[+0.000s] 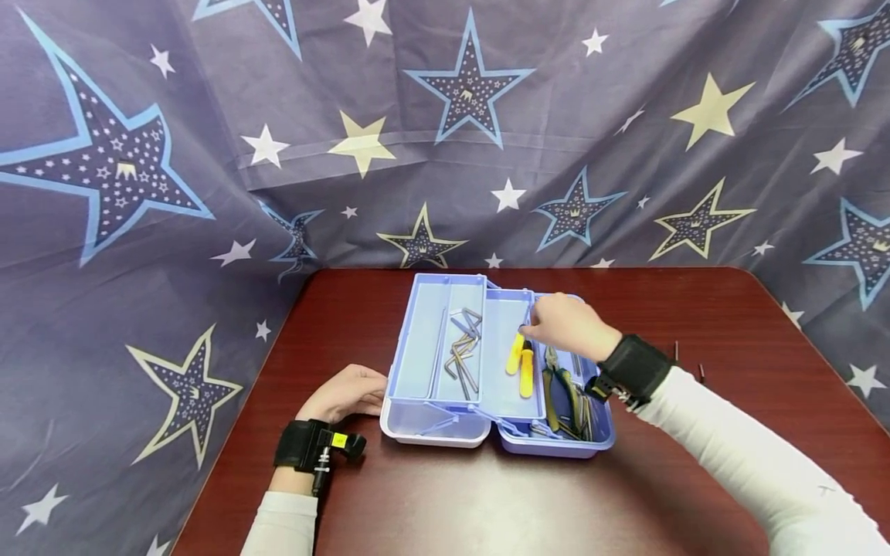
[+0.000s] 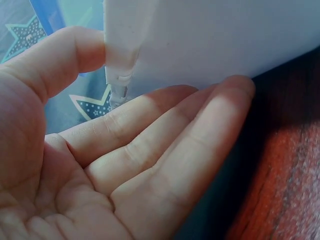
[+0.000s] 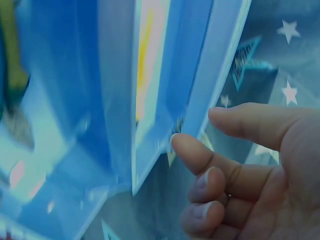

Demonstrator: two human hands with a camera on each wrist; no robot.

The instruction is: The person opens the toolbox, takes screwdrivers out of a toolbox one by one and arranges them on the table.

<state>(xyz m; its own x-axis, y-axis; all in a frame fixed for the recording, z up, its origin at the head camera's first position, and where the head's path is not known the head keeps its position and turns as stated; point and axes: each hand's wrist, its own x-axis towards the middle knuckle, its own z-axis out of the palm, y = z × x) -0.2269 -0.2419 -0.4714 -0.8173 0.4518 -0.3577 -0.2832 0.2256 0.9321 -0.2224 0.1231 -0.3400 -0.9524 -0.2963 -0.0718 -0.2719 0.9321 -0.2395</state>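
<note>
A light-blue toolbox (image 1: 434, 442) stands opened out on the table, its trays spread in steps. My left hand (image 1: 348, 392) is at its left side; in the left wrist view the extended fingers (image 2: 195, 145) touch the pale wall and the thumb lies at its edge. Over the far end of the middle tray (image 1: 497, 320) is my right hand (image 1: 566, 324). The right wrist view shows its thumb (image 3: 250, 120) and index finger apart, nothing between them. Two yellow-handled tools (image 1: 514, 354) lie just below this hand. Green-and-blue pliers (image 1: 559, 398) rest in the right compartment.
Several hex keys (image 1: 464, 347) lie in the upper left tray. Slim metal pieces stand beside the pliers. Two small dark rods (image 1: 701, 373) are on the dark red table (image 1: 334, 309) at right. A star-patterned cloth (image 1: 431, 154) hangs behind the table.
</note>
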